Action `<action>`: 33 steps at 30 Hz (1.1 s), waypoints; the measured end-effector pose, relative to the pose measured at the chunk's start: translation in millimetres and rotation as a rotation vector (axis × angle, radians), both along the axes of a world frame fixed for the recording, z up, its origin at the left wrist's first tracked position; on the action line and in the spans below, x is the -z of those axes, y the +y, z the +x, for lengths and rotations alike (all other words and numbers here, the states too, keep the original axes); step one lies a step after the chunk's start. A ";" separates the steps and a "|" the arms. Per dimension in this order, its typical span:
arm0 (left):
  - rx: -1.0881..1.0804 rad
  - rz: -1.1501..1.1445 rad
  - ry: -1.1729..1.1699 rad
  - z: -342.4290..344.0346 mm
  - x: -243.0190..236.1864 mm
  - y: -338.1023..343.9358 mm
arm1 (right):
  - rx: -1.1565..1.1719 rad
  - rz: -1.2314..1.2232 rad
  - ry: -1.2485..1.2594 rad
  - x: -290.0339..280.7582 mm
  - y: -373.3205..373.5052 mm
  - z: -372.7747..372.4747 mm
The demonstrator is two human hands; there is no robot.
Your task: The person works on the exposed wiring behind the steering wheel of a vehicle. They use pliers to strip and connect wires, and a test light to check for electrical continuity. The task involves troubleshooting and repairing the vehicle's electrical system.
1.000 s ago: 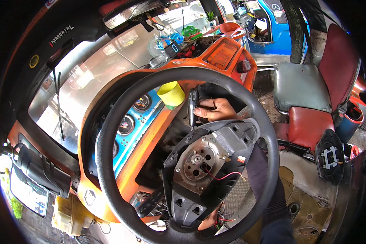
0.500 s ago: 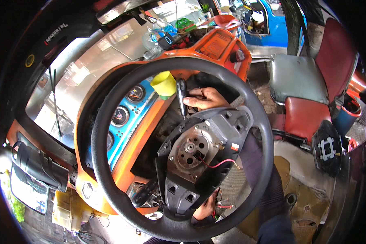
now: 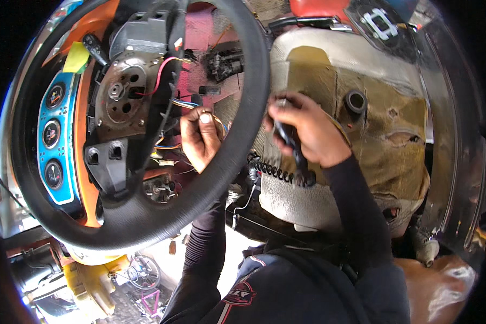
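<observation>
My left hand [image 3: 201,132] reaches up behind the steering wheel's [image 3: 252,102] rim, beside several coloured wires [image 3: 184,102]. Its thumb and finger pinch together; what lies between them is too small to make out. To the right of the rim, my right hand [image 3: 310,127] is closed on a black tool [image 3: 289,141] with a small metal tip at its upper end. Beside the tool's lower end is a black coiled cord [image 3: 275,171]; whether they join is unclear. The wheel's hub [image 3: 125,100] is uncovered, and a pink wire [image 3: 161,73] comes out of it.
A blue gauge panel [image 3: 51,132] and a yellow-green cup [image 3: 76,57] are at the left. Under my right hand lies a worn seat [image 3: 329,202] with a dark ring-shaped part [image 3: 356,101]. A black cover with a white frame [image 3: 380,26] sits at the far right.
The view has swung down and to the right. My right hand has left the lever behind the wheel and now holds the black tool over the seat. My left hand shows more fully.
</observation>
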State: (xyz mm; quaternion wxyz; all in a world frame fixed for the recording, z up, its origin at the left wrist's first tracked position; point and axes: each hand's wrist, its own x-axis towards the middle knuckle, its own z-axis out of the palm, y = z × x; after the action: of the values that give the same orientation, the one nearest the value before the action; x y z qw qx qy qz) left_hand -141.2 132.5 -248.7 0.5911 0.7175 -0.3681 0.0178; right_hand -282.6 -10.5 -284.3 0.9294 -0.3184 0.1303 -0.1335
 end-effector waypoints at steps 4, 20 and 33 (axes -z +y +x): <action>-0.052 0.180 -0.241 4.0 2.7 4.3 | -0.098 0.095 -0.064 0.5 43.1 -27.1; 0.014 0.109 -0.222 14.3 18.7 6.2 | -0.138 0.037 -0.080 10.3 50.2 -13.0; 0.001 0.152 -0.235 15.1 16.6 7.7 | -0.087 0.117 -0.072 9.6 49.9 -20.9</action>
State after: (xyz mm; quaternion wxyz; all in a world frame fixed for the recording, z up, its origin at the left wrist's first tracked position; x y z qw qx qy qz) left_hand -126.0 140.2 -265.2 0.4879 0.7529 -0.4356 0.0734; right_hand -303.6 39.4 -293.8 0.9554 -0.2641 0.0903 -0.0963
